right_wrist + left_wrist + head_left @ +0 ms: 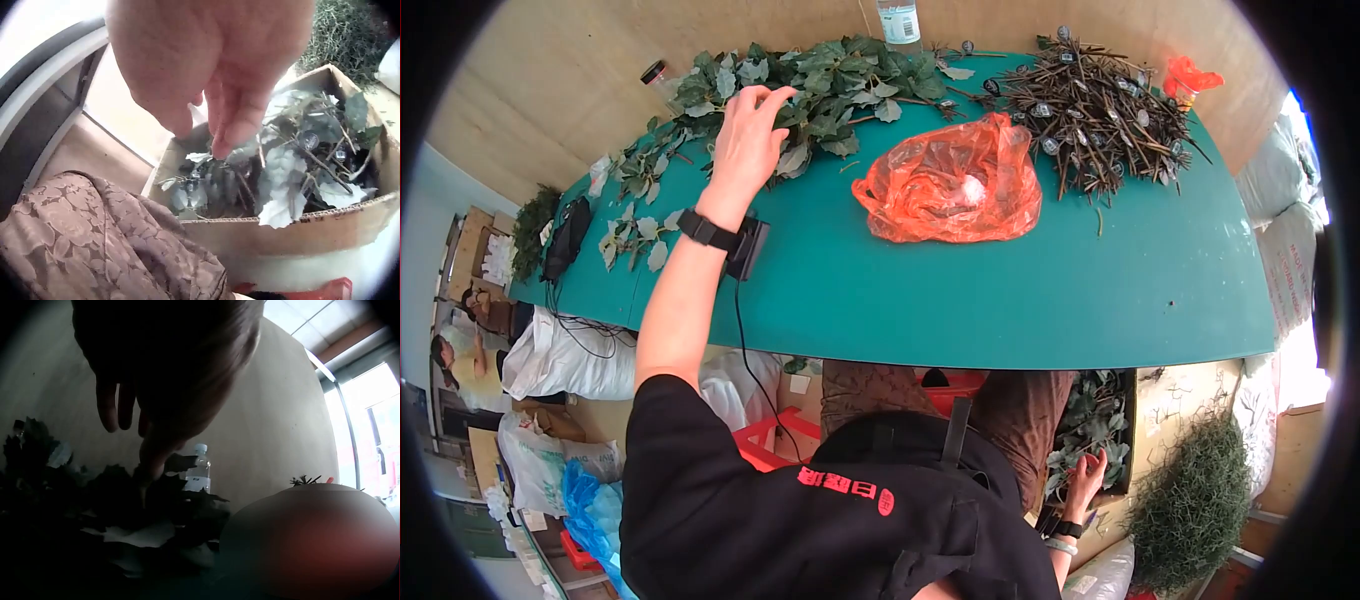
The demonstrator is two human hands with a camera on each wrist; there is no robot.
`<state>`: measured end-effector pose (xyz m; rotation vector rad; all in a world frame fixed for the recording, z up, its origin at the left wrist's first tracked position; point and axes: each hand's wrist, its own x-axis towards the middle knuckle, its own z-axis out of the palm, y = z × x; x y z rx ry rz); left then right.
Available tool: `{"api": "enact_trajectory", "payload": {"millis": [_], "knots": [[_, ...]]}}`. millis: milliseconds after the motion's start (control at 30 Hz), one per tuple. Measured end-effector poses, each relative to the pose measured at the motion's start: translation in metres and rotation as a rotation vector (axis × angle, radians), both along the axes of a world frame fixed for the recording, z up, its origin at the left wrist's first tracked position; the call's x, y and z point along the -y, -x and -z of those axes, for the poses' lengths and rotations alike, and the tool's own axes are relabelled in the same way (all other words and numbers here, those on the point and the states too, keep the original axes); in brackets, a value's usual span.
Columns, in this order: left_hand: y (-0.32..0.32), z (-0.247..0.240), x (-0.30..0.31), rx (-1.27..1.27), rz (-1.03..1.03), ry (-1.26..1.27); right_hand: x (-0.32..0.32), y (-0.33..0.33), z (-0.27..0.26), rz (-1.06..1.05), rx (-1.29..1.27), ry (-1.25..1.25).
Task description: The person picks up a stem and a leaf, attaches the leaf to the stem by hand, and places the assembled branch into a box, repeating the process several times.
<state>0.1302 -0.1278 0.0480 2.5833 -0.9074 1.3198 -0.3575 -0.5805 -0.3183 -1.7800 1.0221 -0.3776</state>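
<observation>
My left hand (747, 140) is over a pile of artificial leaf sprigs (825, 75) at the back left of the green table, thumb and forefinger apart. In the left wrist view the thumb of that hand (181, 381) overlaps the dark leaves (125, 500). Down beside the right knee, my right hand (1085, 482) is over a cardboard box (312, 228) filled with more leafy sprigs (287, 181). Its fingers (240, 119) hang loosely just above the leaves, with nothing seen between them. Small clear tags or discs show among the sprigs in the box.
An orange plastic bag (950, 190) lies mid-table, with a heap of brown stems (1090, 115) to its right. A clear bottle (898, 22) and a dark-lidded jar (658, 78) stand at the back. Green wiry foliage (1190, 505) lies beyond the box. A cable (750, 350) trails from the left wrist.
</observation>
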Motion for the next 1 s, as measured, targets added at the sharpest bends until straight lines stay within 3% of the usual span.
{"api": "enact_trajectory", "payload": {"millis": [167, 267, 433, 533, 633, 700, 767, 833, 1000], "knots": [[-0.05, 0.002, -0.027, -0.163, 0.0, -0.144, 0.002, -0.021, -0.026, -0.068, 0.068, 0.053], [-0.066, -0.025, -0.035, -0.369, -0.186, 0.187, -0.004, -0.032, -0.056, -0.129, 0.108, 0.134], [-0.068, -0.062, -0.058, -0.492, -0.132, 0.52, -0.016, -0.048, -0.109, -0.065, 0.153, 0.035], [-0.05, -0.065, -0.058, -0.652, 0.162, 0.693, -0.012, -0.052, -0.13, -0.079, 0.161, 0.089], [-0.009, -0.062, -0.052, -0.83, 0.328, 0.671, -0.011, -0.069, -0.177, -0.121, 0.224, 0.132], [0.019, -0.051, -0.046, -0.881, 0.296, 0.641, -0.005, -0.085, -0.206, -0.12, 0.275, 0.15], [0.056, -0.038, -0.037, -0.956, 0.352, 0.686, -0.008, -0.109, -0.251, -0.175, 0.232, 0.299], [0.079, -0.018, -0.038, -0.907, 0.482, 0.562, -0.006, -0.138, -0.282, -0.253, 0.266, 0.389], [0.128, 0.011, -0.048, -0.996, 0.512, 0.522, -0.024, -0.223, -0.346, -0.596, 0.281, 0.43]]}}
